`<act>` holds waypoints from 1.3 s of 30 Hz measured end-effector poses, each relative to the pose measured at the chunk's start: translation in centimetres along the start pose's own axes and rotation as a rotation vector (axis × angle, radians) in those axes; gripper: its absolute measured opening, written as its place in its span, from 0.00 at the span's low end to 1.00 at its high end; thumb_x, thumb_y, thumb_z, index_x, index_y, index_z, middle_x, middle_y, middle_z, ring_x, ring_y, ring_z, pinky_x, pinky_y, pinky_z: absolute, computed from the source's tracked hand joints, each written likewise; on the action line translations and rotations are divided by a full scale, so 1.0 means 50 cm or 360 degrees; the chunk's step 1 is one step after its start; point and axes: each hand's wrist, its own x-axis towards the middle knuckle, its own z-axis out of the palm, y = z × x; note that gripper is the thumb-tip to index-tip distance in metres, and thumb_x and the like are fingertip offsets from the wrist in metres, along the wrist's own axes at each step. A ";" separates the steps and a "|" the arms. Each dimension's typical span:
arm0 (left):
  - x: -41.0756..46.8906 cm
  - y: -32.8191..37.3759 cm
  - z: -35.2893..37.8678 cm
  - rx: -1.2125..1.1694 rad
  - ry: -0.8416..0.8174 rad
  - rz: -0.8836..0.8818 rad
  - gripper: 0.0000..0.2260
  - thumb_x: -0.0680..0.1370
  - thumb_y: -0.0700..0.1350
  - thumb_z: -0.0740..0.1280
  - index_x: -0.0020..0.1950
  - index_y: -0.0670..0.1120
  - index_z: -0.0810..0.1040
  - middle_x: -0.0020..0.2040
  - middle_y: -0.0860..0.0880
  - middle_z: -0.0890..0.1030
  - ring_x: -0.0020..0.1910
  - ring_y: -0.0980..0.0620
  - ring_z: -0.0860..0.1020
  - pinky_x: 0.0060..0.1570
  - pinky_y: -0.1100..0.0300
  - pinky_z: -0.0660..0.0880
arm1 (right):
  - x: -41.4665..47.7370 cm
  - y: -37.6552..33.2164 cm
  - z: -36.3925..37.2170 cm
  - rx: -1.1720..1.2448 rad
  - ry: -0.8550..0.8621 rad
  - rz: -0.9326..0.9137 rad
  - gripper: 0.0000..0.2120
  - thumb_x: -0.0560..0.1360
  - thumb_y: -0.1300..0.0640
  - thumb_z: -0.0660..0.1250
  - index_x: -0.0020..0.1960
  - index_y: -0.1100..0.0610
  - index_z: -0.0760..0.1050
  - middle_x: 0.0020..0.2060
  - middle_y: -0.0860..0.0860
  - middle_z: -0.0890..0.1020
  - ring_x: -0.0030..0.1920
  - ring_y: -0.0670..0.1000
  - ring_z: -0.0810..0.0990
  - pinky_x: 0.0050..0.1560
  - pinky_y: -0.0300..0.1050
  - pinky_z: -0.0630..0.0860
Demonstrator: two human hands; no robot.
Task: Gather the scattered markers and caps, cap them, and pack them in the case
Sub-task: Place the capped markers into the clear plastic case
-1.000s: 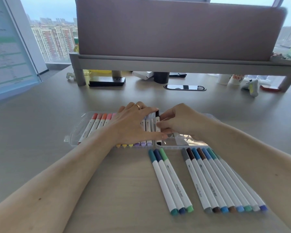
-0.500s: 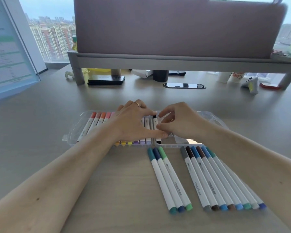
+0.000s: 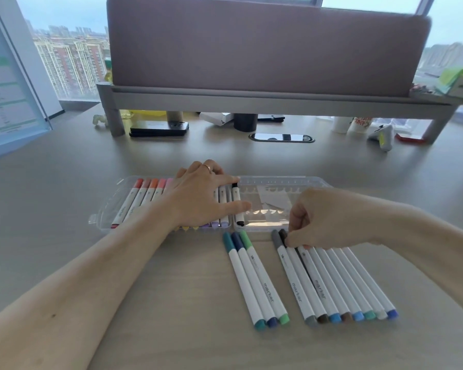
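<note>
A clear plastic case (image 3: 278, 180) lies across the desk with capped markers filling its left half; a black-capped marker (image 3: 236, 202) is the rightmost one in it. My left hand (image 3: 198, 196) lies flat on those packed markers, fingers spread. In front of the case lie a group of three capped markers (image 3: 254, 279) and a wider row of several capped markers (image 3: 340, 284). My right hand (image 3: 324, 220) is over the top of that row, thumb and fingers pinching the dark-capped marker (image 3: 282, 233) near its cap.
A grey monitor riser (image 3: 251, 98) with a mauve panel spans the back of the desk. Under it are a black phone (image 3: 159, 128), a dark cup (image 3: 245, 122) and a cable grommet (image 3: 281, 137). A whiteboard (image 3: 6, 84) stands at the left.
My right hand left the black-capped marker in the case and moved down and right to the row of loose markers. My left hand stayed on the packed markers.
</note>
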 end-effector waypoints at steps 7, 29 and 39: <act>-0.005 0.001 0.000 -0.0029 0.0034 0.0013 0.35 0.73 0.77 0.58 0.76 0.61 0.70 0.68 0.54 0.70 0.66 0.53 0.67 0.66 0.50 0.63 | 0.002 -0.025 0.025 -0.0173 0.0190 -0.0040 0.19 0.71 0.43 0.72 0.37 0.59 0.82 0.33 0.52 0.84 0.41 0.53 0.84 0.48 0.52 0.83; -0.002 0.000 0.001 0.0004 0.0072 0.0010 0.25 0.81 0.67 0.55 0.77 0.62 0.68 0.71 0.53 0.69 0.71 0.51 0.66 0.70 0.48 0.63 | 0.165 -0.047 -0.007 0.1372 0.0430 0.0041 0.09 0.75 0.57 0.76 0.47 0.63 0.84 0.38 0.57 0.86 0.34 0.48 0.83 0.41 0.39 0.83; -0.003 -0.004 -0.003 -0.0051 0.0075 0.0025 0.21 0.84 0.61 0.54 0.77 0.61 0.69 0.71 0.53 0.70 0.71 0.51 0.66 0.70 0.49 0.61 | 0.189 -0.064 0.032 0.0745 0.0585 0.0052 0.22 0.74 0.40 0.74 0.36 0.60 0.84 0.29 0.51 0.86 0.34 0.52 0.86 0.42 0.46 0.83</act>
